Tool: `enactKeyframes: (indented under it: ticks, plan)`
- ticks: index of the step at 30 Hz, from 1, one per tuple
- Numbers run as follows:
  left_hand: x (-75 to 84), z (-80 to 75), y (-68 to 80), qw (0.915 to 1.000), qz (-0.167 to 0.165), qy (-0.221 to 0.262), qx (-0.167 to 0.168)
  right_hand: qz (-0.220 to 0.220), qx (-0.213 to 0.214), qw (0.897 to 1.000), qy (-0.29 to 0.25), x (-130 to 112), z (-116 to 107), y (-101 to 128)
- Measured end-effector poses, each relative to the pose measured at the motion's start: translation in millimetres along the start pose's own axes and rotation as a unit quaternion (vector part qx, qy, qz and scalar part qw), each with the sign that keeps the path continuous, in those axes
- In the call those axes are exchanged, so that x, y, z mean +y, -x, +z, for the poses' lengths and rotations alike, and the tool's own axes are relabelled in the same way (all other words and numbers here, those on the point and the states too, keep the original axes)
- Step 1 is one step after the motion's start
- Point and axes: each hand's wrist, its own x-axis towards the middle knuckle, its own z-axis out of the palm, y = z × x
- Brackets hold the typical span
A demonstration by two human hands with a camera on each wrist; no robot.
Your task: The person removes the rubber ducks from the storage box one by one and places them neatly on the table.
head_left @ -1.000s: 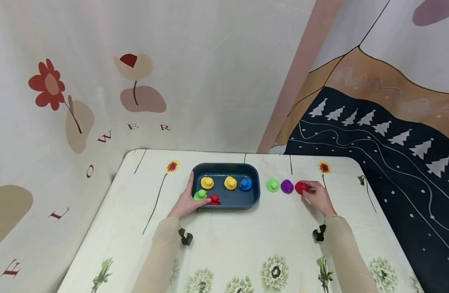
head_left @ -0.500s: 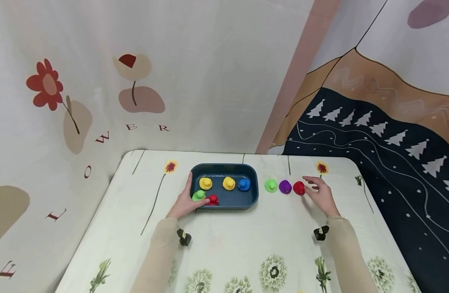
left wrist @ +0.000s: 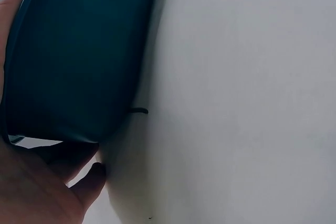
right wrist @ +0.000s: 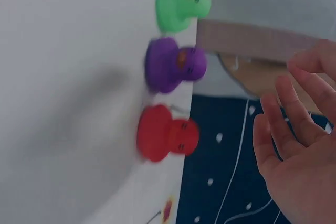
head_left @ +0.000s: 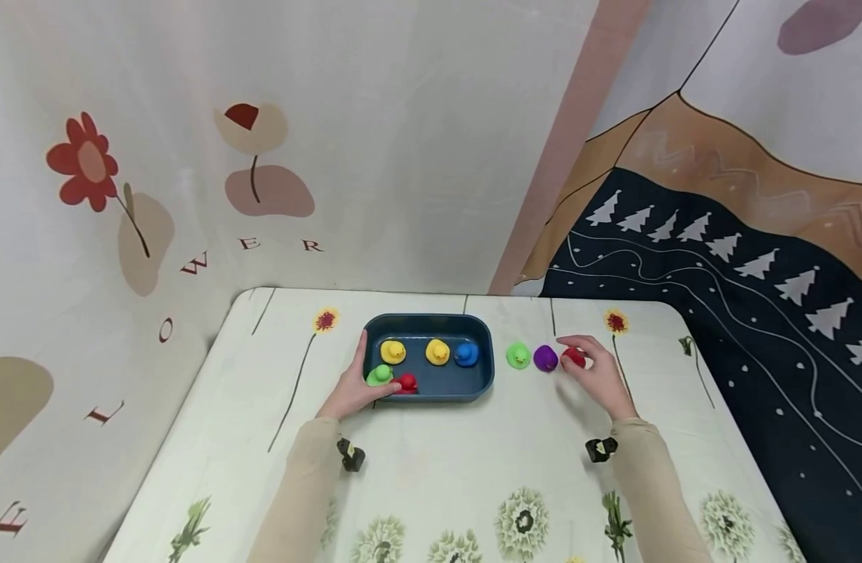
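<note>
Red duck (right wrist: 168,134), beneath right grip (head_left: 602,380), apart

Left forearm (head_left: 297,493), beige-sleeved, slants up to tray (head_left: 448,381) from its near left. Left hand (head_left: 348,389) grips tray's near left corner, thumb (head_left: 383,389) along near rim, fingers (head_left: 362,352) at left end. Right forearm (head_left: 659,489), likewise sleeved, angles in right of tray. Right hand (head_left: 602,381) hovers right of tray, holding nothing, fingers slightly bent, thumb and forefinger apart.

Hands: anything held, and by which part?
Left hand holds the blue tray by its left end. Right hand holds nothing; it hovers near a red duck.
</note>
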Motion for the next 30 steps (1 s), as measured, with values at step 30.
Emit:
enactKeyframes:
  ticks: [30]
  plan:
    - [3.0,-3.8,1.2,0.9997,-0.003,-0.011,-0.022,-0.058,-0.100,0.985,-0.126,-55.6,94.6,-10.1]
